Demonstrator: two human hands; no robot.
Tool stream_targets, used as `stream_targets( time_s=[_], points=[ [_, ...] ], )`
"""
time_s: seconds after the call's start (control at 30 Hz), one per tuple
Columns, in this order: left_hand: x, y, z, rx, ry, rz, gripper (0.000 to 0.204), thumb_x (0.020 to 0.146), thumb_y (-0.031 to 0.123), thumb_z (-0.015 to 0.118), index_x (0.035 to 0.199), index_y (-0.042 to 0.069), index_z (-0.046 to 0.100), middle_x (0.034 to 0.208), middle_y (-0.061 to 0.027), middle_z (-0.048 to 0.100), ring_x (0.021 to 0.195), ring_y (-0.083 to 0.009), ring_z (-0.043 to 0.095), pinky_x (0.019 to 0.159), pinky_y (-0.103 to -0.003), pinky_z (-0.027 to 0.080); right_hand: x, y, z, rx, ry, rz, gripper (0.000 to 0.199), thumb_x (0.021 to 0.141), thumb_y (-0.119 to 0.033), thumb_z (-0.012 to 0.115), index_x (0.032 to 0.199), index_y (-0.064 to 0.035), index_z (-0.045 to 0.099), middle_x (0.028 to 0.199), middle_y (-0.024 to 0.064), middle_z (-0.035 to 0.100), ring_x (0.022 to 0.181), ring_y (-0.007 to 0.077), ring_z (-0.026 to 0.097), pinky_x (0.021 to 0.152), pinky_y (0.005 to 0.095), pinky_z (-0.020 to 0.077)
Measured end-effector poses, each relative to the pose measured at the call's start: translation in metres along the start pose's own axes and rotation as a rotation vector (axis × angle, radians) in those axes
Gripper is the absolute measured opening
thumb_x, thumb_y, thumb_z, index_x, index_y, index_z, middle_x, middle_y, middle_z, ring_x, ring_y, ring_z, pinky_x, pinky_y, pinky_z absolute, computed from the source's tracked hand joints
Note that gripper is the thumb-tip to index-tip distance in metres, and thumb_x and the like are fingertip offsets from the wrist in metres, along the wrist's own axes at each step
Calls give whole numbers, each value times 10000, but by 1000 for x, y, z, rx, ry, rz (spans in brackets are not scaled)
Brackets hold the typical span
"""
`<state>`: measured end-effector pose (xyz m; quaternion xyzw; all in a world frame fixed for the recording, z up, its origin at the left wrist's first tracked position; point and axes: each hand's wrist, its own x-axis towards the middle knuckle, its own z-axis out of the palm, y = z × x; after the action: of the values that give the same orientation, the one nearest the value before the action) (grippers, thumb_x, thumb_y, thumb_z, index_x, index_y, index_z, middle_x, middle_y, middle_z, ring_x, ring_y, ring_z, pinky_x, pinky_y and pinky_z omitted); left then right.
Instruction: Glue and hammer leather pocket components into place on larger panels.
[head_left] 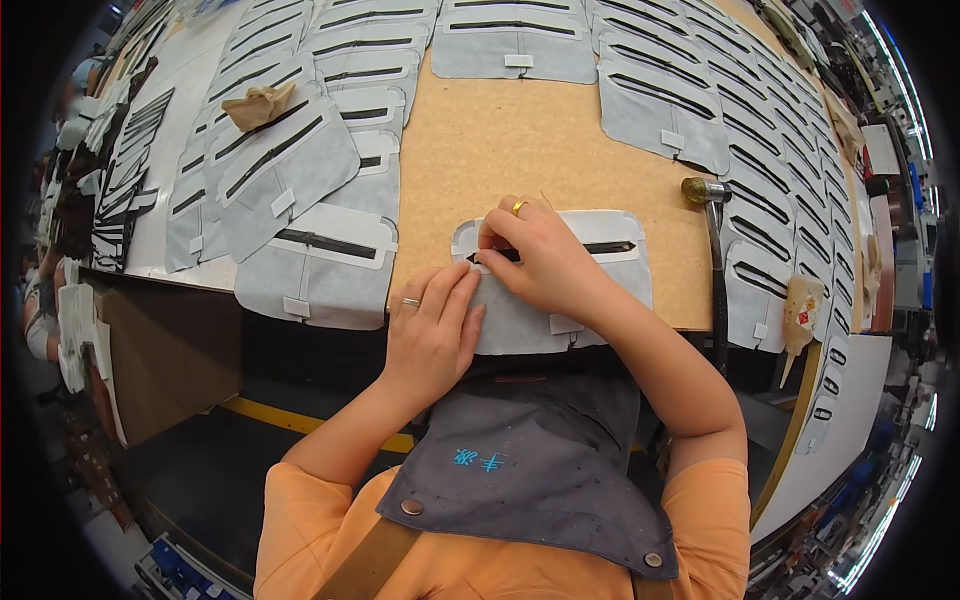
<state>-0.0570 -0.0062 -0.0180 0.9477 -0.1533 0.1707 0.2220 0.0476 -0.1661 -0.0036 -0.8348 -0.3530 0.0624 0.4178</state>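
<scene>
A light grey fabric panel [525,315] with rounded corners lies at the table's front edge, before my body. A black strip [610,247], which looks like a zipper, runs across its white-bordered slot. My right hand [548,255] reaches over the panel, thumb and forefinger pinched on the strip's left end. Those fingers partly cover the strip. My left hand [430,325] rests at the panel's left edge, fingers stretched out and thumb apart. Its fingertips come close to the right thumb at the strip's end. A small white tag [565,324] shows below my right wrist.
Overlapping similar grey panels [310,265] cover the left side, with more at the back and right. A hammer [714,230] lies to the right of my work. Beside it is a pale squeeze bottle [801,315] with a pointed tip. A crumpled tan piece [258,106] sits on the left panels.
</scene>
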Motion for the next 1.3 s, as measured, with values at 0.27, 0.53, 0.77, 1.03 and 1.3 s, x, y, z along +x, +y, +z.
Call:
stream_targets(
  time_s=[0.27,0.53,0.77,1.03,1.3],
  points=[
    [-1,-4,1,124,-27,100,373,799,153,646,1157,52,613,1255,-42,557,1129,-175,515,932,-343,342,8,-11,0,-14,-38,152,75,757,-62,603,752,-33,534,780,101,557,835,290,536,780,388,430],
    [1,-7,2,197,-33,176,315,778,181,628,1078,90,612,1246,-21,560,1099,-165,522,937,-345,335,11,-7,0,-59,-79,122,121,795,-86,640,779,-24,538,789,93,560,788,264,531,717,362,438],
    [0,5,2,358,-26,184,304,785,162,595,1082,97,611,1226,-48,563,1080,-170,525,963,-353,311,21,-7,-6,-142,-98,53,178,844,-169,662,826,-19,568,758,85,567,795,246,548,702,349,444],
    [10,43,8,59,-69,177,388,746,47,572,1130,8,610,1242,-117,542,1153,-261,519,976,-384,373,-8,31,-56,-192,78,91,156,834,-132,658,920,-12,607,838,70,603,872,204,571,693,301,468],
    [42,58,44,-81,-51,239,365,767,25,533,1118,-59,589,1240,-176,540,1175,-311,508,999,-411,410,12,22,-72,-248,-350,402,180,767,-125,659,934,-77,611,845,45,610,935,216,554,872,363,392]
  ],
)
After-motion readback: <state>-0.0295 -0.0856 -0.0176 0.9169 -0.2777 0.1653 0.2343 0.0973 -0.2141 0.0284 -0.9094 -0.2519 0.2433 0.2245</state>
